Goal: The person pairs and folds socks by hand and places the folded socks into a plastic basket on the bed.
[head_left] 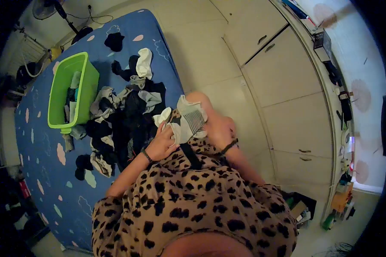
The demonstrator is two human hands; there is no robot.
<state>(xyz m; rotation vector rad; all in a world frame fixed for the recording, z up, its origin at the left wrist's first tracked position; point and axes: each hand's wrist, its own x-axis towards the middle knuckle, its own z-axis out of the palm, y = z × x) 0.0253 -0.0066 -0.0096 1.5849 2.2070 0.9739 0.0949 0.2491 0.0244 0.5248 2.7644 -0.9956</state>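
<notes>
A white sock with a grey striped patch lies spread over my lap. My left hand pinches its left side, fingers closed on the cloth. At the other edge, my right hand grips the same sock; some of its fingers are hidden. A small white sock rests just beyond my left fingertips. Below the striped sock, a black sock hangs across the leopard-print cloth on my lap. To the left, a pile of black, grey and white socks spreads over the bed.
A green plastic bin holding rolled socks stands on the blue patterned bed. Light cabinets line the right side, with small items along their top. A fan stands at the far left. Tiled floor runs between bed and cabinets.
</notes>
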